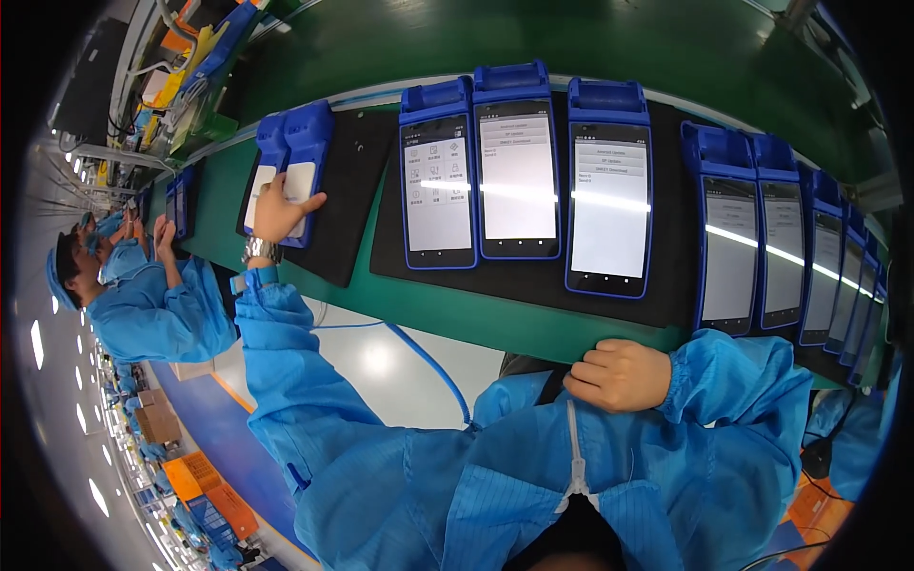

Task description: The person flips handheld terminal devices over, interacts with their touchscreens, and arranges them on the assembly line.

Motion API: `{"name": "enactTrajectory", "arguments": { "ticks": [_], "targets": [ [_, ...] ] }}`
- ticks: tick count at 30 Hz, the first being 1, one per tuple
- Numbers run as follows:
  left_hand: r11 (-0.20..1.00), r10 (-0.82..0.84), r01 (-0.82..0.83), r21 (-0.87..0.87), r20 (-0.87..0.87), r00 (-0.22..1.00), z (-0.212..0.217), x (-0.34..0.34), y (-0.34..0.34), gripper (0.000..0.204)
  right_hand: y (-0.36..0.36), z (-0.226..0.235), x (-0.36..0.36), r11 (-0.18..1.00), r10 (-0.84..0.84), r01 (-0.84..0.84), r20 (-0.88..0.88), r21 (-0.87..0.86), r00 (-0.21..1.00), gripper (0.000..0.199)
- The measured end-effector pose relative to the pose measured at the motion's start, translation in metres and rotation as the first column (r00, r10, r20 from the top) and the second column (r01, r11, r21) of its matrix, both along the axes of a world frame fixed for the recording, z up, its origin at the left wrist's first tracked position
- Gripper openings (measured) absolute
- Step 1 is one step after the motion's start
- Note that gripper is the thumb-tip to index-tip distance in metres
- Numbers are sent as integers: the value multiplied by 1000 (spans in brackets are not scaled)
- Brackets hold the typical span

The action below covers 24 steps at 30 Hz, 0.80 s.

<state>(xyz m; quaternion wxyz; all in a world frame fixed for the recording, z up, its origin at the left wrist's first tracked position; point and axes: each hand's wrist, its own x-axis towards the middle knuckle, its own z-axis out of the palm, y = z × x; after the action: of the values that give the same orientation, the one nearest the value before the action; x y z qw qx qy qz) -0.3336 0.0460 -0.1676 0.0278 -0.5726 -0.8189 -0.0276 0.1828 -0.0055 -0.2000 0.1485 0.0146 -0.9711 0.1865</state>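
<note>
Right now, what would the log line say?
left hand: touching blue-and-white devices; right hand: curled, near green bench; handhelds: screen-up on black mat

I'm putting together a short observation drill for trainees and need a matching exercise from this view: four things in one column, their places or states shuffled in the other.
Column one
1. Left hand
2. Right hand
3. Device with icon grid
4. Metal band

Column two
A. Silver, around the left wrist
B. Blue frame, lit screen
C. On the white panels of two blue devices
D. Fingers curled, at the near edge of the green bench

Right pairs: 1-C, 2-D, 3-B, 4-A
</note>
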Motion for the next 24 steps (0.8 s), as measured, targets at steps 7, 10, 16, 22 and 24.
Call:
{"name": "enactTrajectory", "arguments": {
  "ticks": [7,10,16,22,24],
  "targets": [
    [993,-24,7,116,154,988,-4,14,-2,82,2,0,-1,1000,8,-8,3,3,1000,18],
    [990,-66,-34,137,663,746,1,16,-2,73,1,-2,-1,1000,-7,7,-20,12,1000,18],
    [997,-68,-45,57,955,-289,-7,15,-4,55,-2,-3,0,1000,-9,9,-4,10,1000,19],
    [967,-135,-228,117,989,-65,-17,17,4,54,-2,-4,1,1000,-4,4,-5,5,1000,16],
    [977,-133,-165,134,991,17,-11,22,3,56,-2,-4,1,1000,-11,11,-23,-3,1000,19]
  ]
}}
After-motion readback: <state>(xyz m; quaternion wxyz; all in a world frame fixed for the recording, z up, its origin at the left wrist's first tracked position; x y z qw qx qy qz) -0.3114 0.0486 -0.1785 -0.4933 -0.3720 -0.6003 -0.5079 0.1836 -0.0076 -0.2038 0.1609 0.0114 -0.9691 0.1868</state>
